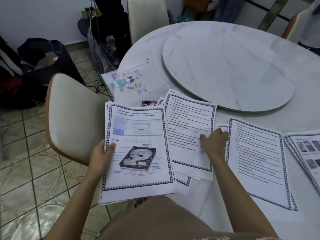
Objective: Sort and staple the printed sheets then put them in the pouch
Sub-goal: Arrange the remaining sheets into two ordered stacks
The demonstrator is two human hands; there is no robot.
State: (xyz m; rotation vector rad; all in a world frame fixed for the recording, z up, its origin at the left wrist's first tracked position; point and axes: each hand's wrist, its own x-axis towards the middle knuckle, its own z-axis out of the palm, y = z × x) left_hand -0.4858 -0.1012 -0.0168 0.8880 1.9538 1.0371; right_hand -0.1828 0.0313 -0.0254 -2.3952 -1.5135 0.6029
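Marble table (pixel 242 40) near edge: left hand (pixel 100 153) grips a sheet stack (pixel 136 153); right hand (pixel 213 141) lies spread, pressing loose sheets (pixel 188 129).

"STORAGE" in pale grey watermark across the top sheet (pixel 138 149) of the stack gripped by the left hand (pixel 101 153), above a hard-drive picture; "Hard Disks" in bold just beside the thumb. "STORAGE" again, faint, on the sheet (pixel 188 132) under the right hand (pixel 213 141), above the fingertips. Body lines elsewhere too blurred to read.
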